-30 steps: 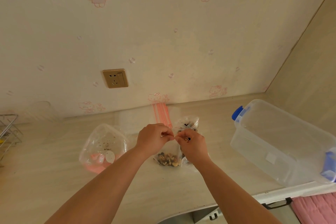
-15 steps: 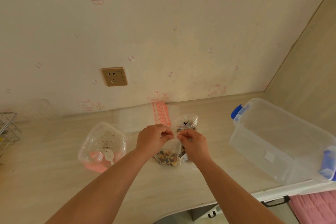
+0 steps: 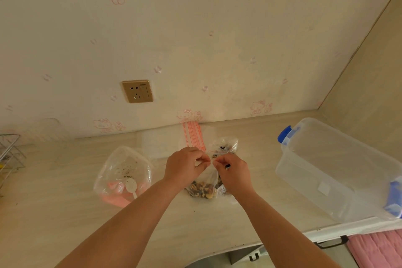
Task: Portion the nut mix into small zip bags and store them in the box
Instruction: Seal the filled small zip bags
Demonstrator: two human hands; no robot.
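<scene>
Both hands point(image 3: 208, 166) pinching zip bag point(image 3: 205, 183) top

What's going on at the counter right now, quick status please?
Left hand and right hand both pinching top of small zip bag of nuts. Clear box right of it, lid on. Nothing in the way.

The left hand point(image 3: 185, 165) and right hand point(image 3: 232, 172) cover the top edge of the small zip bag point(image 3: 204, 187), so its seal can't be seen. A 2nd bag of nuts point(image 3: 225, 147) sits half hidden behind them. The clear box point(image 3: 339, 172) and wire rack point(image 3: 8, 154) run off the frame edges.
</scene>
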